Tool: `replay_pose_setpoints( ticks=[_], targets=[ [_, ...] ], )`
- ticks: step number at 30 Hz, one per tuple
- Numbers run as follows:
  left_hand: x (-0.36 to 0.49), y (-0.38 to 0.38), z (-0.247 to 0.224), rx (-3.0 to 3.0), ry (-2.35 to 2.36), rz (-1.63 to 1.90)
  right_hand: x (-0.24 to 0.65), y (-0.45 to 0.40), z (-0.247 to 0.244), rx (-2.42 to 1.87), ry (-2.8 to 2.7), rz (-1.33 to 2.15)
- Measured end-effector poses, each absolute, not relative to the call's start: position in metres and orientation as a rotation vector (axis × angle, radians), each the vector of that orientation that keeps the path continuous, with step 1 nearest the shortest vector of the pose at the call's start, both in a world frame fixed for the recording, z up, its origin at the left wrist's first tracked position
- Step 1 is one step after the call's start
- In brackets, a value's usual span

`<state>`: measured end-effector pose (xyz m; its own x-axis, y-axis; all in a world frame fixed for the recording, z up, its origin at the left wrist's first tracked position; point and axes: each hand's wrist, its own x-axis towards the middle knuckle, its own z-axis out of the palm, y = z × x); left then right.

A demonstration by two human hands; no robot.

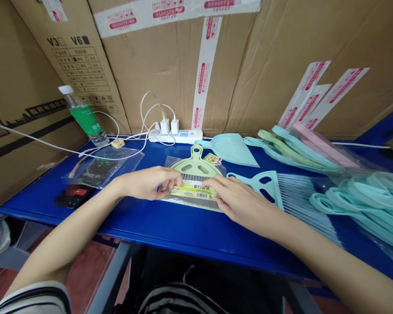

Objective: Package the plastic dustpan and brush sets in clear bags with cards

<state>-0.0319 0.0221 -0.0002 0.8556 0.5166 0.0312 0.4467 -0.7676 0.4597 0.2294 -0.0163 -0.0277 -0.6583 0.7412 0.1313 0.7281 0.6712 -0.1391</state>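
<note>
Head view. Work surface: blue tabletop [127, 222], glossy, its front edge facing the person. The green brush-and-dustpan set [196, 168] lies flat on it, near the middle, in clear film with a yellow label [196, 190] across it. Left hand [153, 183]: fingers curled narrowly, thumb and fingertips at the label's left end; whether film is pinched, cannot tell. Right hand [236, 198]: fingers bent, tips on the label's right end; grip on the film cannot be told.

Right of the set: a light-blue brush [268, 187], bristles pointing right, and a pile of light-blue wrapped sets [370, 205]. Behind these, a loose blue dustpan [232, 148] and a row of wrapped blue, green and pink pieces [308, 146].

Rear of table: white power strip [183, 136] with two chargers plugged in, white cables trailing left. At left, a tilted water bottle [85, 117] with green label, a clear bag [108, 165] and a dark phone-like item [74, 196].

Room: brown cardboard [170, 56] with red-printed white tape rises behind the table; reddish tiled floor [88, 272] below.
</note>
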Motion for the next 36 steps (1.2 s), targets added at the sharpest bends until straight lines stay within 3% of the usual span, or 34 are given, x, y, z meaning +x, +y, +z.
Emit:
replay_pose_setpoints(
  ticks=[17, 28, 36],
  targets=[
    [-0.0342, 0.0221, 0.0045, 2.643, 0.809, 0.153, 0.2306, -0.0167, -0.0269, -1.183, -2.683, 0.130],
    [-0.0330, 0.0240, 0.0005, 2.672, 0.841, 0.150, 0.2279, -0.0162, -0.0257, -1.251, -2.715, -0.055],
    [-0.0315, 0.0225, -0.0014, 2.713, 0.868, 0.124, 0.2309, -0.0144, -0.0268, -1.370, -2.613, 0.063]
  ],
)
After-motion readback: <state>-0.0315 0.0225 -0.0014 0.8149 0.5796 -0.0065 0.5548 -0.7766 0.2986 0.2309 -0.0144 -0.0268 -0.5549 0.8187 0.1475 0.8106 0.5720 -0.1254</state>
